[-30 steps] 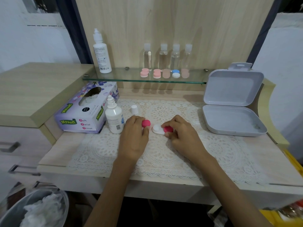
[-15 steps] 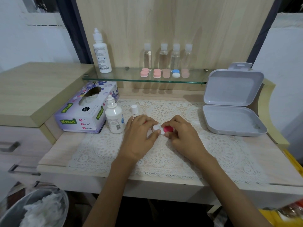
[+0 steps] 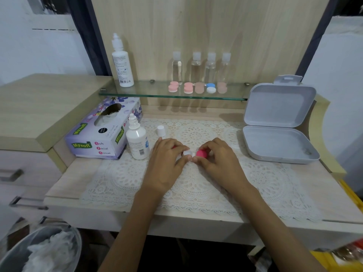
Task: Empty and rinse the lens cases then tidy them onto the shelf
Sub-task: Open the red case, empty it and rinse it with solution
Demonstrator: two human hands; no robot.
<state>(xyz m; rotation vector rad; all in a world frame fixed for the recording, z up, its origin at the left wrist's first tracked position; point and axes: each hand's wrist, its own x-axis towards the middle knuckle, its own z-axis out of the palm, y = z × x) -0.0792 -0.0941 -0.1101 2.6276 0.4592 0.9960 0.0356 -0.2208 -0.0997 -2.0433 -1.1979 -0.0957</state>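
Note:
A white lens case (image 3: 187, 153) lies on the lace mat (image 3: 196, 185) at the middle of the desk. My left hand (image 3: 167, 163) pinches its open white left well, and a sliver of a loose pink cap (image 3: 174, 147) shows under those fingers. The fingers of my right hand (image 3: 220, 161) curl round the pink cap (image 3: 202, 153) on the case's right well. Several closed lens cases, pink (image 3: 173, 86), beige (image 3: 199, 87) and blue-and-white (image 3: 211, 88), sit in a row on the glass shelf (image 3: 137, 93).
A tissue box (image 3: 102, 134), a small uncapped solution bottle (image 3: 137, 142) and its white cap (image 3: 160, 130) stand left of my hands. An open grey box (image 3: 279, 144) lies at right. Behind the shelf's cases stand a tall white bottle (image 3: 122, 65) and clear bottles (image 3: 196, 67). A bin with tissues (image 3: 49, 250) sits at lower left.
My left hand, which held the removed pink cap off to the left, has moved right onto the white well of the case. My right hand has stayed on the other pink cap.

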